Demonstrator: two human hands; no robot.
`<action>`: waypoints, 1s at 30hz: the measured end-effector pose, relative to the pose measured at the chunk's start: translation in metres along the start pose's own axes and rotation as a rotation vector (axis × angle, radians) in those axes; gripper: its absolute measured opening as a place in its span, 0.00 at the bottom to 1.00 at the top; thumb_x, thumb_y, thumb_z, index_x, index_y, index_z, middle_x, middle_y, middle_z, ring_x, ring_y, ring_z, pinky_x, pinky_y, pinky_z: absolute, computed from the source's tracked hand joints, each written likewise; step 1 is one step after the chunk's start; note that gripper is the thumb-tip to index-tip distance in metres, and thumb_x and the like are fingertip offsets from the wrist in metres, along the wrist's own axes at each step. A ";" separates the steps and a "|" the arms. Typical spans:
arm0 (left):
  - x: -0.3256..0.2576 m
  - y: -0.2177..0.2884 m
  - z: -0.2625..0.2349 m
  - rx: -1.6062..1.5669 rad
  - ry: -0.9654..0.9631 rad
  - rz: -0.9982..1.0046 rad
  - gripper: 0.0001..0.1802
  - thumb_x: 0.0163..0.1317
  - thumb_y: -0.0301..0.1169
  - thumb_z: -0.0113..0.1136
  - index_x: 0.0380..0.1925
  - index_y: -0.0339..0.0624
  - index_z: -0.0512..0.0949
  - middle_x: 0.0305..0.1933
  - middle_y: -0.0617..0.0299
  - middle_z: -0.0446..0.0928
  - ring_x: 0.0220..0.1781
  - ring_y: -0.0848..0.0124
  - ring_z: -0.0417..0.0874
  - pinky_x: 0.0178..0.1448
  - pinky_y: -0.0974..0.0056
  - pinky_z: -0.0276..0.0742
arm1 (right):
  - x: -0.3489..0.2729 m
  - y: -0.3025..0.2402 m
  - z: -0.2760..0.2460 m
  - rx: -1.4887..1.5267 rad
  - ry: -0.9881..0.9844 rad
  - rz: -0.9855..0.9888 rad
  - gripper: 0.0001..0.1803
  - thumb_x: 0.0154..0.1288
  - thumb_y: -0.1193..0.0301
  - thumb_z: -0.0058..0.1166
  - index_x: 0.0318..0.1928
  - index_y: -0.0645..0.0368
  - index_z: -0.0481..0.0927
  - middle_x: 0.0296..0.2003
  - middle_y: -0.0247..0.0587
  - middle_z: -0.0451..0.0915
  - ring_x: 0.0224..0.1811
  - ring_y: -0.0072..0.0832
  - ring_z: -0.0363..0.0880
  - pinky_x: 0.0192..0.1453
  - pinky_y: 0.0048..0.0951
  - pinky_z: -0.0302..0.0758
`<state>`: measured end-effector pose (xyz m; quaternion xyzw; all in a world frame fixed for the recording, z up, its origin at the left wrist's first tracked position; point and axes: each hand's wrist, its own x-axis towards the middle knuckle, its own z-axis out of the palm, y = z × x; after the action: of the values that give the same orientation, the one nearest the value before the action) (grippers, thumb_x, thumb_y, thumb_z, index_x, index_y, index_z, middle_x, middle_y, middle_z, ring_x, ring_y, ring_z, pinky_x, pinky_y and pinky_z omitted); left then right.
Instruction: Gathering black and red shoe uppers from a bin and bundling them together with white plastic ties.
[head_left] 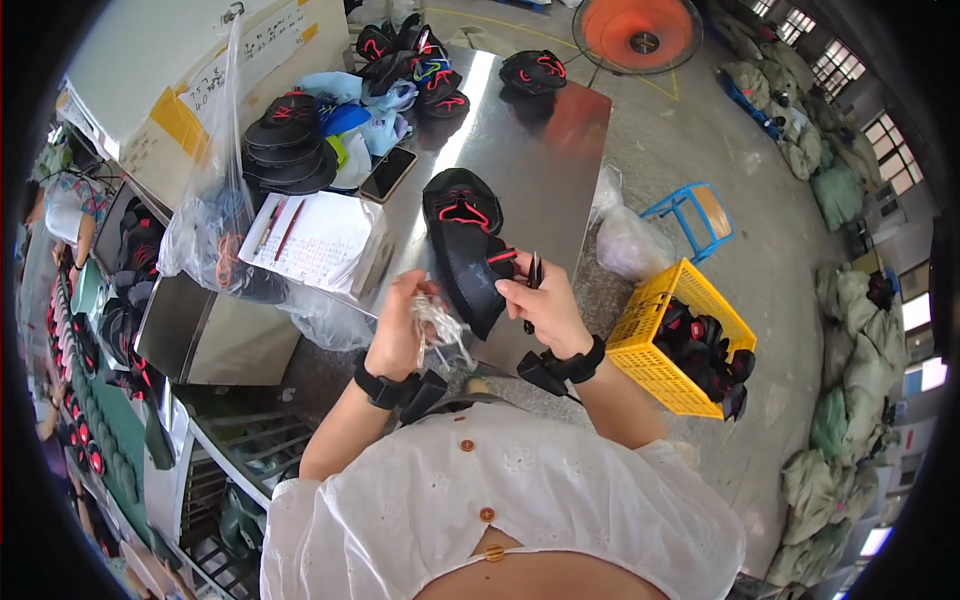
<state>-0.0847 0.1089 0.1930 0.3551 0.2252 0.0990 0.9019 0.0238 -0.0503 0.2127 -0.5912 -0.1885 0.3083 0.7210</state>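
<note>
Probably, the upper (464,268) is light, soft (best held by its edge); right hand (552,308) pinches it plus a tool (534,275), left hand (396,325) clutches strings (437,326).

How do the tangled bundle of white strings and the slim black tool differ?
The tangled bundle of white strings is pale; the slim black tool is dark. The strings look soft and loose, while the tool looks stiff and narrow. The strings are in the left hand, the tool in the right hand. Both are held close to the black shoe upper with red trim.
</note>
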 end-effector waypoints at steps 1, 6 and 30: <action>-0.002 0.001 0.000 -0.018 0.101 0.090 0.14 0.59 0.41 0.44 0.39 0.44 0.67 0.32 0.66 0.70 0.31 0.72 0.75 0.28 0.71 0.69 | 0.001 0.000 0.001 0.049 0.073 -0.008 0.19 0.51 0.79 0.55 0.46 0.65 0.72 0.22 0.31 0.71 0.15 0.15 0.65 0.18 0.14 0.59; -0.004 0.005 -0.001 0.142 0.127 0.474 0.15 0.52 0.17 0.49 0.41 0.42 0.67 0.41 0.61 0.64 0.34 0.75 0.69 0.37 0.75 0.64 | 0.004 0.017 0.008 0.122 0.160 0.008 0.23 0.49 0.82 0.58 0.48 0.71 0.70 0.24 0.33 0.73 0.15 0.16 0.68 0.20 0.16 0.66; -0.027 0.009 0.016 1.294 -0.045 1.050 0.12 0.43 0.14 0.53 0.30 0.39 0.73 0.29 0.56 0.76 0.31 0.56 0.76 0.35 0.61 0.72 | -0.003 0.042 0.046 0.333 0.190 -0.059 0.07 0.56 0.74 0.54 0.33 0.63 0.72 0.16 0.31 0.70 0.12 0.16 0.64 0.15 0.16 0.58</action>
<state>-0.1012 0.0966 0.2185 0.8640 0.0248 0.3506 0.3605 -0.0171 -0.0136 0.1831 -0.4844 -0.0830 0.2568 0.8322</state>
